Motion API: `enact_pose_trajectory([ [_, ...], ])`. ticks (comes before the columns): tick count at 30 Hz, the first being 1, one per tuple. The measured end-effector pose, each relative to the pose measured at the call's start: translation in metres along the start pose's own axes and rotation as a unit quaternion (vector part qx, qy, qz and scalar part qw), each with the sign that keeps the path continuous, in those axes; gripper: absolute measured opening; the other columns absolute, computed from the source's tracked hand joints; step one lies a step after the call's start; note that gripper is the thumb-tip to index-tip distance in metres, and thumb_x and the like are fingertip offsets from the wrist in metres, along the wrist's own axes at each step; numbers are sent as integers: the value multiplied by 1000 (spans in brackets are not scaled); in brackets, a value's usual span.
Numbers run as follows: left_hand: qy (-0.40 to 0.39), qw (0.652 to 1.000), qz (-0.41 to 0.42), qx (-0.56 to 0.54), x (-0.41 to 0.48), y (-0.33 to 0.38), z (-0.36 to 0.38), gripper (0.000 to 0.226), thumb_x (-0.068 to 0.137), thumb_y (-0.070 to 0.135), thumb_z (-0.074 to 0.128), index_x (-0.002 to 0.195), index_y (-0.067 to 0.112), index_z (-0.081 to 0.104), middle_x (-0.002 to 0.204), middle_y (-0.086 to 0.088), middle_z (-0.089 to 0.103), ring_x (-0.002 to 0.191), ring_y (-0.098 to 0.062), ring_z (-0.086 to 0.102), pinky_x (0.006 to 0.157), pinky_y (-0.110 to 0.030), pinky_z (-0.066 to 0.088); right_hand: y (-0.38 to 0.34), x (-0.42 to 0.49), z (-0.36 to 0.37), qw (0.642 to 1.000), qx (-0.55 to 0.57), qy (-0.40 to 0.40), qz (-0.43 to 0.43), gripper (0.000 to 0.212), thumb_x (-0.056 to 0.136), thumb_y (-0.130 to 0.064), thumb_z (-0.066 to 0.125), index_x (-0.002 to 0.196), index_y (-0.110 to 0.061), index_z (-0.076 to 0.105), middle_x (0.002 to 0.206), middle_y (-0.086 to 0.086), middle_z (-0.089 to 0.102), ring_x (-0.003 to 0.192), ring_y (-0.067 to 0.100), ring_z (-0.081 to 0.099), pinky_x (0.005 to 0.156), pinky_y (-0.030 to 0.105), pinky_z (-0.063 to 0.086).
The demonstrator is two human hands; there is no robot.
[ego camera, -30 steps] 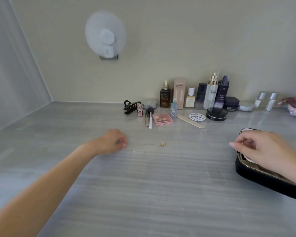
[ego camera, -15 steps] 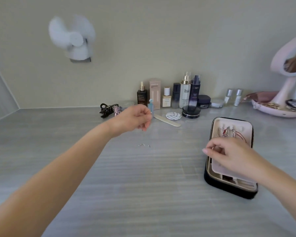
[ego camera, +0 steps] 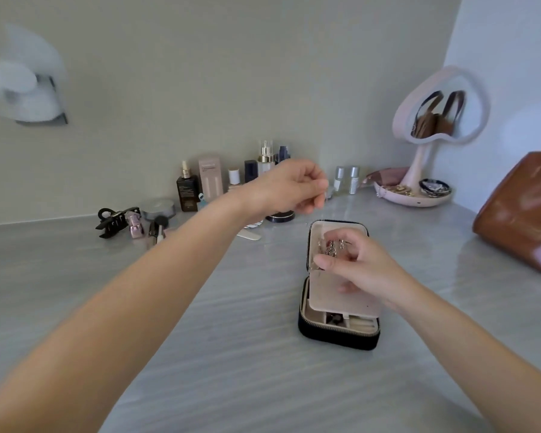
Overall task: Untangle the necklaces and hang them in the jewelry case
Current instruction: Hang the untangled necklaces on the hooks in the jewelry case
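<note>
**Jewelry case, open, with two hands at work on a grey desk**

Item 1. Jewelry case [ego camera: 338, 334]: black, zippered, lying open on the grey desk [ego camera: 200, 354], right of centre. Pale beige lining. The lid lies back away from the viewer; small metallic jewelry [ego camera: 331, 247] hangs in a cluster in it, too blurred to tell piece from piece. A beige inner flap [ego camera: 325, 292] covers most of the base; compartments show along the near edge.

Item 2. Right hand [ego camera: 361, 270]: over the case, thumb and fingers curled and pinched at the hanging cluster, resting over the flap. Whether a chain is actually gripped cannot be told.

Item 3. Left hand [ego camera: 294, 190]: raised above the desk beyond the case's far end, fingertips pinched together. The necklace itself is too fine to make out in the grip.

Item 4. Background, along the wall: row of cosmetic bottles [ego camera: 186, 190], black hair claw clip [ego camera: 114, 218], heart-shaped mirror [ego camera: 441, 110] on a pink tray stand, brown leather bag [ego camera: 522, 210] at far right, white wall fan [ego camera: 22, 85], blurred.
</note>
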State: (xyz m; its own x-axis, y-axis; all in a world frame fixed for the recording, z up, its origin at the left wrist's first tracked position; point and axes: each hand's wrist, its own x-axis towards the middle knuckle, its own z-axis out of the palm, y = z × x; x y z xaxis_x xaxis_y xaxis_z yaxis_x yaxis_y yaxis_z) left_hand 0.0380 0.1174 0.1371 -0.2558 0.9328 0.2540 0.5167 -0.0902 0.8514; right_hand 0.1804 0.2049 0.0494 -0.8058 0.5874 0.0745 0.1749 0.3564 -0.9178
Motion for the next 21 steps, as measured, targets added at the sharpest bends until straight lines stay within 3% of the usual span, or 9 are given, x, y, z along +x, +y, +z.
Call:
enact_pose_trajectory([
  [3, -19, 1000, 7, 15, 9, 1, 15, 20, 94, 11, 45, 76, 17, 47, 57, 6, 59, 47, -4, 48, 54, -16, 43, 1, -2, -6, 994, 105, -15, 31, 39, 65, -35, 75, 101, -31, 61, 76, 4, 42, 74, 12, 50, 59, 30, 55],
  [7, -42, 999, 2, 32, 14, -5, 31, 21, 93, 8, 45, 75, 17, 47, 55, 5, 58, 44, -5, 46, 50, -18, 41, -2, 2, -14, 989, 140, 40, -3, 47, 59, -42, 72, 103, -26, 66, 85, 9, 49, 60, 9, 45, 55, 23, 42],
  [11, -29, 999, -13, 20, 15, -17, 44, 20, 93, 9, 46, 75, 17, 47, 53, 6, 58, 43, -4, 46, 49, -18, 44, -6, 7, -22, 992, 104, 74, -25, 5, 80, -17, 67, 85, -18, 69, 67, 2, 49, 45, 4, 41, 43, 16, 38],
  [17, -2, 990, -89, -105, 4, -42, 65, 16, 95, 12, 44, 79, 15, 45, 65, -2, 49, 48, -6, 42, 56, -31, 56, 5, 4, -19, 996, 50, 70, 1, 12, 82, -10, 64, 72, -17, 66, 51, -11, 56, 40, -1, 44, 45, 17, 38],
  [21, -2, 984, -107, -141, -1, -49, 66, 15, 95, 14, 45, 80, 15, 45, 64, -2, 48, 49, -8, 41, 58, -37, 57, 3, 7, -27, 997, 45, 63, 15, 10, 83, -15, 63, 74, -15, 65, 39, -12, 49, 47, 11, 42, 50, 21, 40],
])
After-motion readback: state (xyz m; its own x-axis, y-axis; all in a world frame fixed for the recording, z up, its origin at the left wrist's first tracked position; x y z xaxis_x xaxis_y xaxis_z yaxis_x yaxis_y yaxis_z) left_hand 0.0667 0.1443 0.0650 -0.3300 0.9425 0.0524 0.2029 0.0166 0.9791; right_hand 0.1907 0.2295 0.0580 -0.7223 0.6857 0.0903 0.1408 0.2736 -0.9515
